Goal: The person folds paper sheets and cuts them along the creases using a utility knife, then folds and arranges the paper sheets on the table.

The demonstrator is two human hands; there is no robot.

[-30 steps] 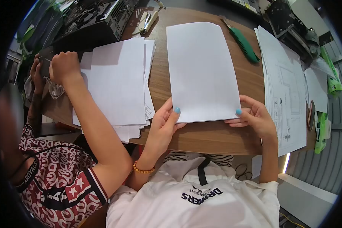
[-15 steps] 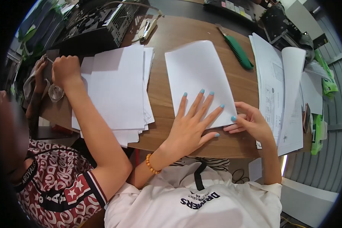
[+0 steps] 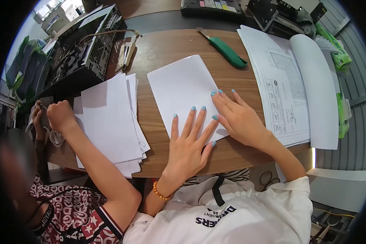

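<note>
A white sheet of paper [image 3: 183, 83], seemingly folded over, lies on the brown wooden table in front of me. My left hand [image 3: 188, 140] is spread flat on its lower part, fingers apart and pointing away from me. On the paper's right edge rests my right hand [image 3: 246, 122], palm down with fingers stretched out. Both hands touch the paper and neither grips anything. Beyond the paper, toward the upper right, a green box cutter [image 3: 227, 52] lies on the table with its blade out.
To the left is a pile of white papers [image 3: 110, 118], with another person's fist [image 3: 61, 116] beside it. A stapler [image 3: 127, 53] lies near an opened computer case [image 3: 81, 53]. Printed drawings [image 3: 278, 89], partly curled, cover the table's right side.
My right hand has moved from the paper's lower right corner up onto its right edge and flattened. My left hand stays flat on the paper. The camera view has shifted.
</note>
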